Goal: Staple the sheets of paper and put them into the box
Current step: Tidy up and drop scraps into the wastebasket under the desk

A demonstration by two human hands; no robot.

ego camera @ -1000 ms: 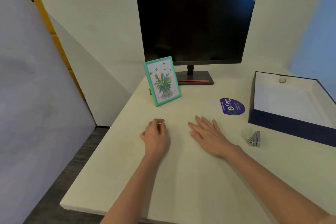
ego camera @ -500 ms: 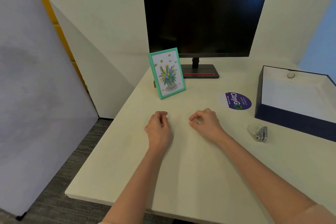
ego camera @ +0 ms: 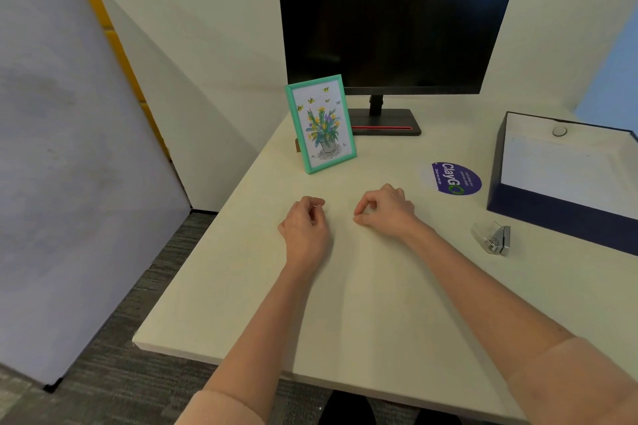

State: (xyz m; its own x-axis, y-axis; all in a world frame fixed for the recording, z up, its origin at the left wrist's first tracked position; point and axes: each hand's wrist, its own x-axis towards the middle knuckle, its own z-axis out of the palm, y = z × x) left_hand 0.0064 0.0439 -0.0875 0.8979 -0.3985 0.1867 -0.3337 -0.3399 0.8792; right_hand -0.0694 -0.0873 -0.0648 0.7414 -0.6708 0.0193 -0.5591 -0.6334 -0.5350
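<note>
The left hand (ego camera: 305, 226) is resting on the desk (ego camera: 362, 321) with its fingers curled in, nothing visible in them. Just beside it, the right hand (ego camera: 388, 210) is curling too, thumb meeting forefinger. Whether paper is lying under them cannot be told against the pale top. The stapler (ego camera: 494, 239) is lying further right, near the open navy box (ego camera: 552, 214) at the desk's right edge.

Both arms wear pale pink sleeves of plain, soft-looking cloth; the left sleeve (ego camera: 217, 405) shows only as a rounded cuff at the bottom edge; the right sleeve (ego camera: 583, 386) ends well short of the wrist; the forearms beyond them are bare; the left grip (ego camera: 305, 228) and right grip (ego camera: 386, 212) are ungloved.
</note>
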